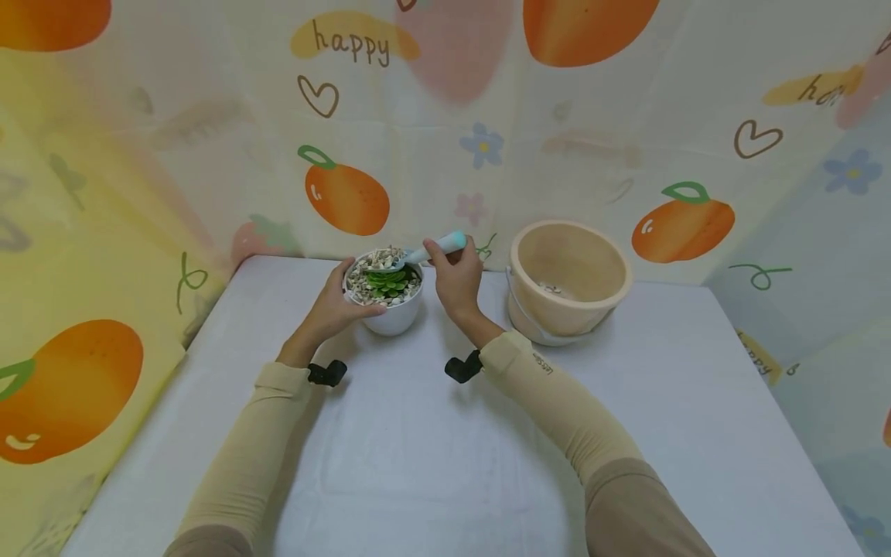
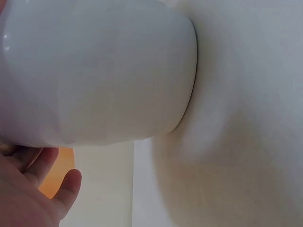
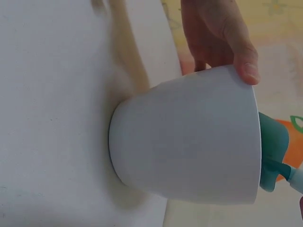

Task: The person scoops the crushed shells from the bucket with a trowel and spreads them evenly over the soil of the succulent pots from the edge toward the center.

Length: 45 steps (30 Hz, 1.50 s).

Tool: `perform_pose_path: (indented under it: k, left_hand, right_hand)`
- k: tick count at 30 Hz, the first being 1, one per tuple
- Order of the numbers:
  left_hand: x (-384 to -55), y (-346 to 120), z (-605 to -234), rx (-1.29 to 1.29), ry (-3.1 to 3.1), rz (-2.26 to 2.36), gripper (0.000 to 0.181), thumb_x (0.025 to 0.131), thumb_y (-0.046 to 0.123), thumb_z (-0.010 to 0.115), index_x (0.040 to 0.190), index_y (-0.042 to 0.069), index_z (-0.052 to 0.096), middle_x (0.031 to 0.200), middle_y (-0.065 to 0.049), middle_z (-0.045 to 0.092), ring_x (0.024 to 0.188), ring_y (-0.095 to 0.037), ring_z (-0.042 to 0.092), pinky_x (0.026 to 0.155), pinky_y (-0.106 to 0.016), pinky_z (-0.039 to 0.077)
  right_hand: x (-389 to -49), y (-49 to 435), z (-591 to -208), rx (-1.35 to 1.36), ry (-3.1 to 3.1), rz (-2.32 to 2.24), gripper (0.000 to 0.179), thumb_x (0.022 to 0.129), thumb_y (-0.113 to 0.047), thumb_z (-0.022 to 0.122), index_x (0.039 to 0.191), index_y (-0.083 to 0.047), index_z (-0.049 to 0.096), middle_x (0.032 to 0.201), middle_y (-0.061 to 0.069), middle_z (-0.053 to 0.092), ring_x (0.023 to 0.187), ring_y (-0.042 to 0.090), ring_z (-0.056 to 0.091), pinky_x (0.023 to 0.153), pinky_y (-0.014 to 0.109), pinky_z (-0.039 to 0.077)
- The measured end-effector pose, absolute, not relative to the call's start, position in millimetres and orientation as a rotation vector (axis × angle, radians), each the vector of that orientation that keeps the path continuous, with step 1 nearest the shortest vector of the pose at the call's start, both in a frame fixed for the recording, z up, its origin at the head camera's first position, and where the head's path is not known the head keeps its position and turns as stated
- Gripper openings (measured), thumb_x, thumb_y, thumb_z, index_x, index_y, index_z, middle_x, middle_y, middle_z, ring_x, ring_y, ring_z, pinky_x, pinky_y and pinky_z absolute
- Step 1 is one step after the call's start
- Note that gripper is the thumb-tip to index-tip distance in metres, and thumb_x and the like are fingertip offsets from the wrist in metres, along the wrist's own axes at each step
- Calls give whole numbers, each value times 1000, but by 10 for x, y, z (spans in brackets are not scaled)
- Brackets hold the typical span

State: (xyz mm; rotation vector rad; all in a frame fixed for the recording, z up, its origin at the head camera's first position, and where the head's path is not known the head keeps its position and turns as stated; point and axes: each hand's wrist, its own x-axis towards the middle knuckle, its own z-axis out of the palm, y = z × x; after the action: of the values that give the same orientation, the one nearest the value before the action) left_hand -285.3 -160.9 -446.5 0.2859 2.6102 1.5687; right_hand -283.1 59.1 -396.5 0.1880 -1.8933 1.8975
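Observation:
A white plant pot (image 1: 392,319) stands upright near the table's back edge. It holds a green succulent (image 1: 388,288) ringed by pale pebbles (image 1: 359,285). My left hand (image 1: 332,308) grips the pot from the left, thumb along the near rim, fingers round the far side. In the left wrist view the pot's wall (image 2: 104,71) fills the upper left. My right hand (image 1: 459,280) pinches the pale handle of a small trowel (image 1: 438,247) from above. The trowel's teal blade (image 3: 273,139) shows just over the rim in the right wrist view, with pebbles at it in the head view.
Right of the pot stands a beige bucket (image 1: 571,309) with a white carrying handle, a few pebbles (image 1: 550,289) on its bottom. A white cloth covers the table (image 1: 418,464). A fruit-patterned curtain (image 1: 445,155) hangs right behind the table and at both sides.

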Motion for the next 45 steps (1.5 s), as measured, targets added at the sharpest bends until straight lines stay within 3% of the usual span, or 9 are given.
perform_pose_path:
  k: [7, 15, 25, 33, 40, 45]
  left_hand:
    - [-2858, -1598, -4432, 332, 2653, 1527, 113, 73, 36, 85, 155, 6, 13, 158, -20, 22, 145, -36, 23, 118, -58, 21]
    - [-2907, -1641, -4413, 302, 2563, 1507, 119, 75, 33, 84, 157, 9, 2, 163, -18, 9, 150, -36, 13, 120, -58, 14]
    - [-2899, -1631, -4458, 295, 2576, 1533, 117, 75, 33, 83, 157, 12, 3, 163, -16, 9, 150, -35, 14, 121, -56, 16]
    - [-2855, -1566, -4474, 269, 2592, 1579, 118, 75, 35, 84, 157, 11, 3, 163, -14, 9, 150, -33, 15, 120, -57, 17]
    - [-2829, -1530, -4471, 265, 2631, 1569, 119, 74, 36, 84, 157, 9, 4, 162, -17, 13, 149, -34, 17, 120, -57, 18]
    - [-2813, -1548, -4437, 265, 2643, 1533, 118, 74, 37, 84, 157, 8, 5, 162, -19, 13, 149, -36, 17, 120, -57, 18]
  right_hand:
    - [-2840, 606, -3970, 217, -1869, 1926, 27, 91, -16, 69, 104, 3, 54, 94, 18, 65, 89, 37, 68, 77, 26, 59]
    - [-2851, 627, -3974, 262, -1918, 1936, 37, 93, -16, 66, 115, 10, 52, 101, 21, 63, 97, 37, 67, 82, 32, 59]
    - [-2616, 564, -3803, 269, -1928, 1821, 24, 92, -8, 67, 105, 9, 55, 94, 25, 65, 87, 39, 67, 73, 17, 52]
    - [-2484, 521, -3693, 254, -1929, 1716, 22, 89, -6, 70, 100, 8, 57, 91, 25, 69, 84, 33, 70, 76, 32, 57]
    - [-2675, 543, -3943, 291, -1929, 1672, 30, 87, -17, 74, 102, 3, 58, 90, 19, 71, 81, 27, 71, 72, 24, 57]
    - [-2724, 563, -3980, 357, -1957, 1726, 34, 88, -16, 72, 110, 5, 57, 99, 21, 72, 91, 29, 72, 81, 35, 59]
